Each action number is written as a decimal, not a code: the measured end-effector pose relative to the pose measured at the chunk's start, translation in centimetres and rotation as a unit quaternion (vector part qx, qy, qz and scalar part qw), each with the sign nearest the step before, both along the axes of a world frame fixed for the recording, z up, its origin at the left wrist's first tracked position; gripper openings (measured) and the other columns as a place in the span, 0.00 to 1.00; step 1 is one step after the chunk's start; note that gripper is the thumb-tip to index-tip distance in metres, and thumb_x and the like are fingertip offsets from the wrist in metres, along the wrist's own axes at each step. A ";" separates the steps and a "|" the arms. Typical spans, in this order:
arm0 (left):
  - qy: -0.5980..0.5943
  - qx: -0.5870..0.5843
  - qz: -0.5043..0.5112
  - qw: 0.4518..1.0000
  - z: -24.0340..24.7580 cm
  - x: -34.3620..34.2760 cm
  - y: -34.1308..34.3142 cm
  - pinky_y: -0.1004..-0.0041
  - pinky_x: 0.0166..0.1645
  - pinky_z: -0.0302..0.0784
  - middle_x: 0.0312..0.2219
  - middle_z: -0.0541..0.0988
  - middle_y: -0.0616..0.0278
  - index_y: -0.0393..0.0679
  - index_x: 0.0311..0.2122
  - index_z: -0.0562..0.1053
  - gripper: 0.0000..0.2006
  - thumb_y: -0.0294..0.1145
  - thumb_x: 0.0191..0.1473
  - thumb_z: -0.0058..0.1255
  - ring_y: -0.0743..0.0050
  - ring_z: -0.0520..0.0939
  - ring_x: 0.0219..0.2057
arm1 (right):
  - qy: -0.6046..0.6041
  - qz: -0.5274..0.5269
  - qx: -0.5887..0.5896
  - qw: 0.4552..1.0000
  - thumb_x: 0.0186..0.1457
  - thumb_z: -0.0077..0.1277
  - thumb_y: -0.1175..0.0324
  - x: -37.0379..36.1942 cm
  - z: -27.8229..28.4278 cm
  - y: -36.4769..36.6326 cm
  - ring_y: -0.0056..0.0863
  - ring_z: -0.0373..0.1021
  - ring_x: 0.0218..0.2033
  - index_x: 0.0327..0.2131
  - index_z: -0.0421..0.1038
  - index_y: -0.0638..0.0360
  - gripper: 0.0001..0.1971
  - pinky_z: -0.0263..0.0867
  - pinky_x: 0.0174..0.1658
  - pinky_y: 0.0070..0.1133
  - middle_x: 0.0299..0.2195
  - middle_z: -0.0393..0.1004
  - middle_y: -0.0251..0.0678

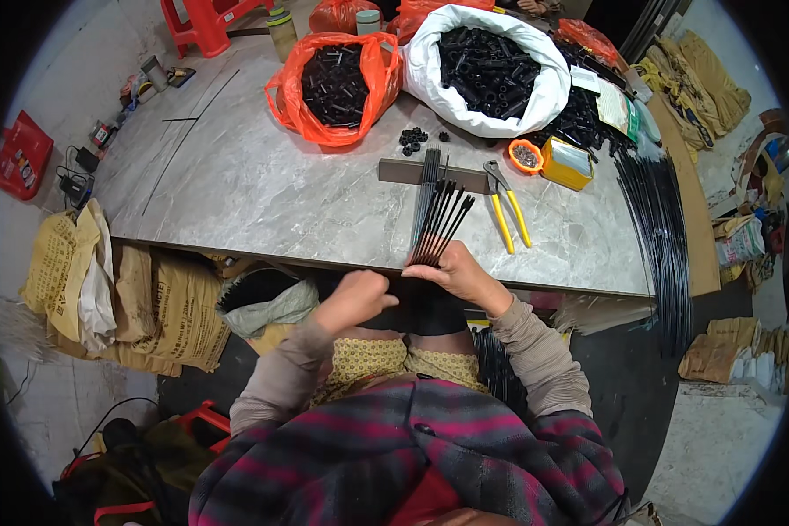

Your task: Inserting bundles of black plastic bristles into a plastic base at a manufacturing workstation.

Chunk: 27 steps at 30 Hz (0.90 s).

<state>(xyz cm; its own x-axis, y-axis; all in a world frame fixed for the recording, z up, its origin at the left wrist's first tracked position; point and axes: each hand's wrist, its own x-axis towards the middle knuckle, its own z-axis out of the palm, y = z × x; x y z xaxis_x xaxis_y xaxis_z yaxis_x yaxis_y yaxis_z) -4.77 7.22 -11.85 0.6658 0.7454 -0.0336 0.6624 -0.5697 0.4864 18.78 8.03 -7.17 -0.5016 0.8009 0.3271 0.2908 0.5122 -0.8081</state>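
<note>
At the table's front edge my right hand is closed round the lower end of a fanned bundle of thin black rods. Their thicker black ends point up and away from me. Behind them more thin rods lie across a flat grey metal bar. Just left of the bundle, over my lap, my left hand is closed with curled fingers; whatever it may hold is hidden. Pliers with yellow handles lie on the table to the right of the rods.
A red plastic bag and a white sack, both full of short black tubes, stand farther back. Small black pieces, an orange dish and a yellow box sit nearer. Long black rods overhang the right table edge.
</note>
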 end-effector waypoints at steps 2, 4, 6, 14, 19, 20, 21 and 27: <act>-0.089 0.040 0.041 0.994 6.1 -0.1 0.4 0.59 0.32 0.76 0.22 0.80 0.48 0.36 0.28 0.79 0.12 0.36 0.54 0.60 0.50 0.83 0.24 | 0.014 0.002 -0.012 1.000 0.54 0.62 0.66 0.0 -0.2 0.0 0.35 0.75 0.33 0.35 0.77 0.62 0.10 0.70 0.37 0.27 0.30 0.77 0.39; -0.248 -0.085 0.108 0.959 11.0 0.5 0.7 0.65 0.31 0.76 0.23 0.81 0.57 0.36 0.32 0.80 0.09 0.32 0.55 0.60 0.68 0.82 0.24 | 0.016 -0.003 -0.001 1.000 0.54 0.62 0.66 -0.1 -0.4 -0.1 0.36 0.75 0.33 0.36 0.77 0.62 0.10 0.70 0.37 0.27 0.31 0.77 0.39; -0.339 -0.121 0.104 0.927 12.9 1.9 1.1 0.71 0.38 0.78 0.30 0.83 0.63 0.34 0.39 0.79 0.09 0.28 0.55 0.60 0.79 0.81 0.32 | 0.018 -0.005 0.014 1.000 0.54 0.62 0.66 -0.3 -0.5 0.0 0.36 0.75 0.33 0.37 0.77 0.61 0.11 0.70 0.37 0.27 0.31 0.77 0.39; -0.512 -0.274 -0.034 0.813 16.4 4.7 3.3 0.71 0.53 0.77 0.42 0.83 0.55 0.33 0.53 0.73 0.15 0.21 0.61 0.50 0.72 0.82 0.46 | -0.003 -0.007 -0.032 0.999 0.53 0.64 0.65 -0.3 -0.2 -0.4 0.34 0.74 0.32 0.34 0.76 0.62 0.11 0.69 0.36 0.28 0.31 0.76 0.39; -0.505 -0.289 -0.046 0.812 17.8 4.8 2.8 0.71 0.51 0.79 0.42 0.83 0.51 0.33 0.52 0.74 0.15 0.21 0.60 0.50 0.70 0.82 0.45 | 0.011 -0.002 -0.063 0.998 0.52 0.64 0.65 0.0 -0.5 -0.2 0.33 0.74 0.31 0.33 0.77 0.62 0.11 0.69 0.36 0.27 0.30 0.76 0.39; -0.501 -0.283 -0.040 0.817 18.0 4.9 2.7 0.71 0.50 0.80 0.42 0.83 0.51 0.32 0.52 0.74 0.15 0.21 0.60 0.50 0.70 0.83 0.44 | 0.012 0.003 -0.056 0.998 0.52 0.65 0.65 0.0 -0.5 -0.2 0.32 0.74 0.31 0.33 0.77 0.62 0.11 0.69 0.36 0.27 0.30 0.76 0.38; -0.500 -0.282 -0.041 0.818 18.1 4.9 2.7 0.71 0.50 0.80 0.42 0.83 0.51 0.32 0.52 0.74 0.15 0.21 0.60 0.50 0.70 0.83 0.44 | 0.013 0.002 -0.054 0.998 0.52 0.65 0.65 0.0 -0.4 -0.2 0.32 0.74 0.31 0.33 0.77 0.62 0.11 0.69 0.36 0.27 0.30 0.76 0.38; -0.483 -0.274 -0.023 0.831 18.5 4.9 2.7 0.73 0.47 0.81 0.37 0.84 0.53 0.32 0.46 0.78 0.11 0.21 0.58 0.54 0.72 0.84 0.39 | 0.008 0.006 -0.086 0.996 0.52 0.65 0.66 0.0 -0.2 -0.2 0.31 0.74 0.32 0.33 0.77 0.62 0.11 0.69 0.37 0.26 0.31 0.76 0.38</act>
